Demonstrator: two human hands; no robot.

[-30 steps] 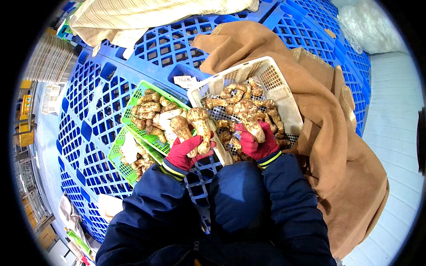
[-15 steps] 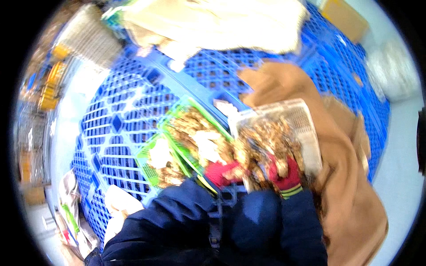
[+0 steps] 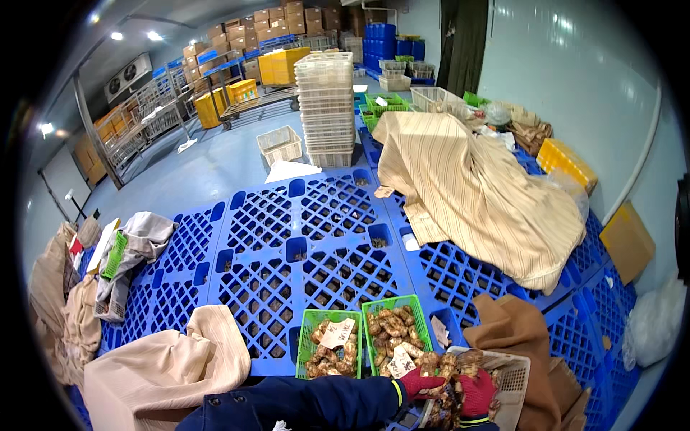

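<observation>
Both my hands wear dark red gloves and are at the lower edge, over a white plastic basket (image 3: 514,373) of brown and whitish mushrooms (image 3: 447,411). My left hand (image 3: 421,383) reaches across to the basket's left side, its fingers closed against a clump of mushrooms. My right hand (image 3: 477,395) is closed around a large brown mushroom (image 3: 470,361), whose top shows above the glove. Left of it stand two green baskets of similar mushrooms, the nearer one (image 3: 365,316) and the farther one (image 3: 300,343); a paper tag (image 3: 337,333) lies in the farther, another (image 3: 400,361) in the nearer.
Blue plastic pallets (image 3: 262,248) form the work surface. A brown cloth (image 3: 528,334) lies right of the basket, a beige cloth (image 3: 162,359) at left, and a striped cloth (image 3: 474,194) covers a heap ahead. Stacked white baskets (image 3: 325,108) stand beyond.
The view has tilted up, so the room beyond now shows and my hands sit lower in the picture. Both hands remain at the white basket; the right now has a large mushroom raised.
</observation>
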